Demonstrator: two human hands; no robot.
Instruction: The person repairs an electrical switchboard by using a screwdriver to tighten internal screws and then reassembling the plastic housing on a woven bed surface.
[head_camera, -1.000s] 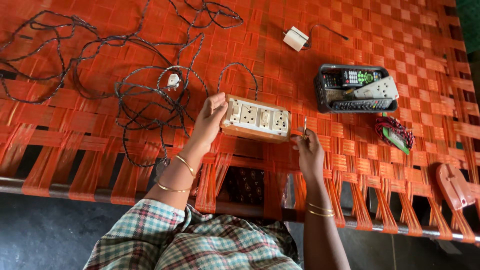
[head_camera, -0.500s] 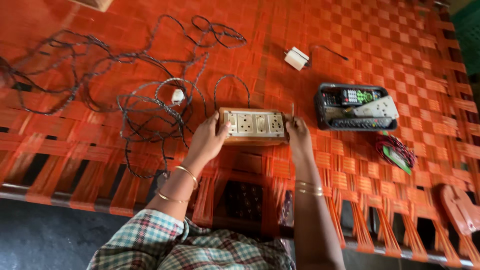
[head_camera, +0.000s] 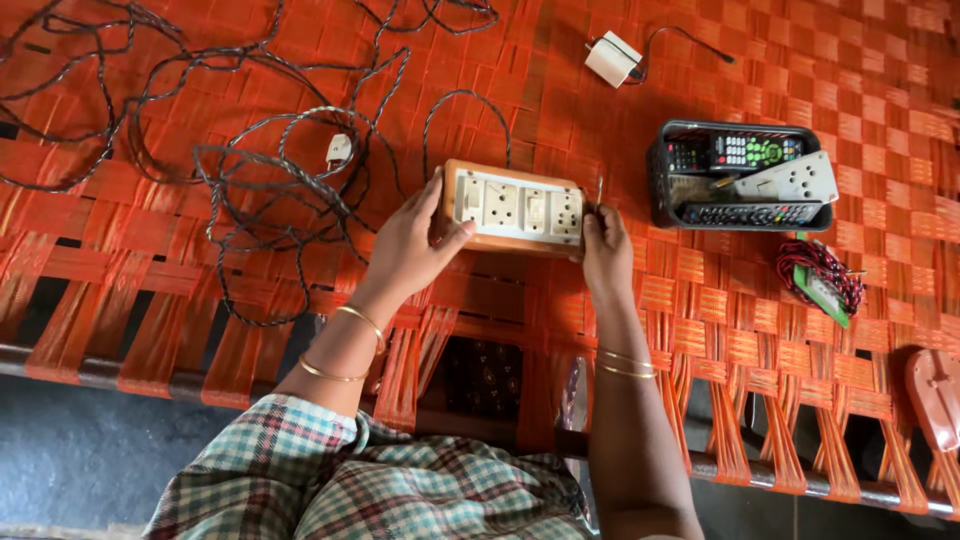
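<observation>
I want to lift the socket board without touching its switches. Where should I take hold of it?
Take the socket board by its two short wooden ends, coming in from left and right. It lies flat, face up, so sockets and switches fill the top while the end walls are bare. The left hand and right hand already grip there; the cord leaves from the far side.

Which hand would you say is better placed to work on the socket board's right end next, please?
Probably the right hand: it sits at the right end of the socket board, pinching a thin tool, while the left hand steadies the left end.
</observation>
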